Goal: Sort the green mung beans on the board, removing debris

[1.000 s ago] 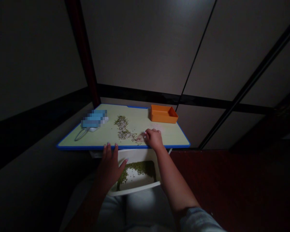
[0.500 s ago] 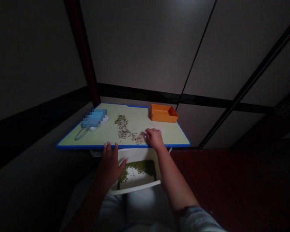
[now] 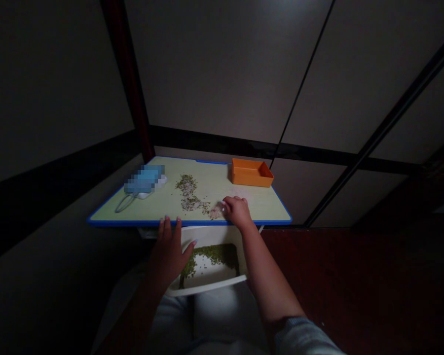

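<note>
I'm watching white bin nearest | left hand resting at its left, fingers spread | right hand curling, I can't tell if pinching | speckled pile lying on table just left of this nearer hand, running far-left

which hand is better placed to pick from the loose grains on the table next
Probably the right hand: it is curled low over the tabletop, beside the near end of the green and pale grains. The left hand is spread at the tabletop's blue edge, by the white bin.
</note>
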`<state>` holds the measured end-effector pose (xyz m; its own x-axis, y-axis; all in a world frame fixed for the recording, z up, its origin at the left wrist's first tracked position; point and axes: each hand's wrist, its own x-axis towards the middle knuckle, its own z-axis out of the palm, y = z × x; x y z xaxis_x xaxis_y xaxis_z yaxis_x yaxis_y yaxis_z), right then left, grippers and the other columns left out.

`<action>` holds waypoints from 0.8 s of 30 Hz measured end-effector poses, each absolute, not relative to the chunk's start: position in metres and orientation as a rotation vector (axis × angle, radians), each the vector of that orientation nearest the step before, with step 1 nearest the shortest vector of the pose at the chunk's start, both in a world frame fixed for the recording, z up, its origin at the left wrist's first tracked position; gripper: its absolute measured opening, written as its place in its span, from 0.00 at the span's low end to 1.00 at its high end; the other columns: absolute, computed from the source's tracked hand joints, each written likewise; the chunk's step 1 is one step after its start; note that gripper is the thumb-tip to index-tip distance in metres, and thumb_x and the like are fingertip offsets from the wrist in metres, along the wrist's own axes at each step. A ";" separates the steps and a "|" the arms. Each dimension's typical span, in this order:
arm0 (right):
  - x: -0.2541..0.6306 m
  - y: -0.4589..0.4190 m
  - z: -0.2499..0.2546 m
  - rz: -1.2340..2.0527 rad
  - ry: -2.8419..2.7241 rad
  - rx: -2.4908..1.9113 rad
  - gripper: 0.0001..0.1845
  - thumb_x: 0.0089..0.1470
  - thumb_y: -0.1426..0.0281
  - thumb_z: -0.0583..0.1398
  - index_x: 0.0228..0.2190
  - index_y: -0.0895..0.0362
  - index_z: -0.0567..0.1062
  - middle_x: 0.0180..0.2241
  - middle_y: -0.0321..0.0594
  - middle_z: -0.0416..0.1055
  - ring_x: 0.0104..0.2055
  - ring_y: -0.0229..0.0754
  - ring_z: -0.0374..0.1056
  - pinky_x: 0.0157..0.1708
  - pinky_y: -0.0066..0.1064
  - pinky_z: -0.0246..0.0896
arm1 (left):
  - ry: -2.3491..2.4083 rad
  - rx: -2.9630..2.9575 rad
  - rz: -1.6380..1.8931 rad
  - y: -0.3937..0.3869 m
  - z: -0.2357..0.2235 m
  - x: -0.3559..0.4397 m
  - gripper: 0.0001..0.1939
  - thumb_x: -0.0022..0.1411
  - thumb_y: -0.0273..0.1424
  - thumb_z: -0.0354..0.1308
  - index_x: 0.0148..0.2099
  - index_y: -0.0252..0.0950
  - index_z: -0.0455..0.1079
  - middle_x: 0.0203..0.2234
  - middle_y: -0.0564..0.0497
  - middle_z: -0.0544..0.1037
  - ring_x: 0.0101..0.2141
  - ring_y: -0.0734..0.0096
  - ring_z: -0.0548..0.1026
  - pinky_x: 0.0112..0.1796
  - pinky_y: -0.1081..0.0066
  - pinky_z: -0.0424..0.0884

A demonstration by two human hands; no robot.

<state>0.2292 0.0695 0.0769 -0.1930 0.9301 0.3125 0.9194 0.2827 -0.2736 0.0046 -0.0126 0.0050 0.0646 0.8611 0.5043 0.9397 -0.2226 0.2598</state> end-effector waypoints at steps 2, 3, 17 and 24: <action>0.229 0.069 0.078 0.021 -2.142 -1.673 0.12 0.62 0.67 0.51 0.37 0.53 0.74 0.34 0.40 0.75 0.41 0.41 0.65 0.40 0.31 0.45 | -1.867 -2.195 -0.868 -0.012 0.005 0.005 0.39 0.59 0.45 0.50 0.64 0.23 0.52 0.64 0.23 0.50 0.65 0.39 0.45 0.58 0.46 0.57; 0.229 0.069 0.078 0.011 -2.135 -1.685 0.12 0.62 0.67 0.51 0.37 0.53 0.74 0.34 0.40 0.75 0.41 0.41 0.65 0.40 0.31 0.45 | -1.869 -2.195 -0.868 -0.012 0.005 0.005 0.39 0.59 0.45 0.50 0.63 0.23 0.53 0.64 0.23 0.50 0.65 0.39 0.45 0.58 0.46 0.57; 0.224 0.071 0.077 0.011 -2.164 -1.692 0.12 0.62 0.68 0.51 0.37 0.54 0.74 0.34 0.41 0.75 0.41 0.41 0.65 0.39 0.31 0.45 | -1.861 -2.199 -0.846 -0.013 0.005 0.004 0.38 0.59 0.44 0.51 0.63 0.22 0.53 0.63 0.22 0.50 0.65 0.37 0.45 0.58 0.46 0.57; 0.226 0.069 0.076 0.011 -2.172 -1.651 0.12 0.62 0.68 0.51 0.36 0.54 0.74 0.33 0.40 0.75 0.40 0.41 0.65 0.40 0.31 0.44 | -1.853 -2.193 -0.834 -0.013 0.005 0.005 0.39 0.59 0.45 0.50 0.64 0.22 0.52 0.63 0.21 0.50 0.65 0.38 0.44 0.58 0.46 0.57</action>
